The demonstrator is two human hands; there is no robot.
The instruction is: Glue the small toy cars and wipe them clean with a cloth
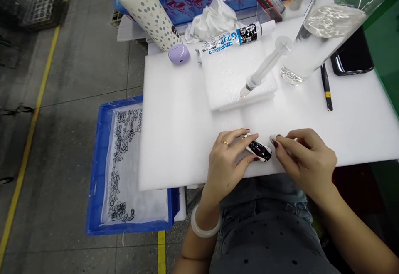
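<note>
My left hand (227, 161) is closed on a small toy car (261, 151) with a glossy black top and white sides, gripping it between thumb and fingers just above the white foam sheet (174, 141). To its right, my right hand (307, 159) pinches a small white piece (273, 138) between thumb and forefinger; its exact kind cannot be made out. A short gap separates the piece from the car. Beyond both hands, a syringe (264, 67) slants with its tip down at a white foam block (232, 80). A glue tube (230, 40) lies along the block's back edge.
A spotted bottle (149, 14), lilac case (178, 54) and crumpled tissue (215, 19) stand at the back left. On the right are a large clear bottle (327, 28), black tweezers (326, 87) and a phone (353, 55). A blue tray (95, 174) with black rings sits lower left.
</note>
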